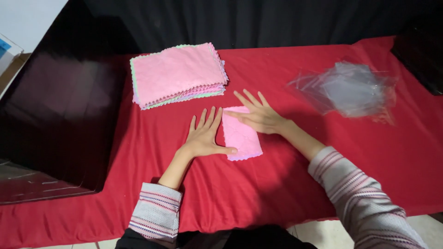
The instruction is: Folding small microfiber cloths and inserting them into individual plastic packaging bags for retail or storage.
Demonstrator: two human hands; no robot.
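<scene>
Pink folded cloth (241, 134) lies near the middle of the red worktop (286, 184), pinned flat by two open palms, neither grip closed. The left hand (204, 137) presses its left edge, thumb across the near corner; the right hand (258, 115) flattens the far end, apparently smoothing the fold. Its long axis runs from near edge toward far edge, tilted slightly. A cloth stack (177, 74) sits toward the far left corner, clear bags (350, 87) toward the right edge.

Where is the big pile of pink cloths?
The stack of pink square cloths lies at the far left of the red tablecloth, just beyond the left hand and the small folded pink cloth.
</scene>
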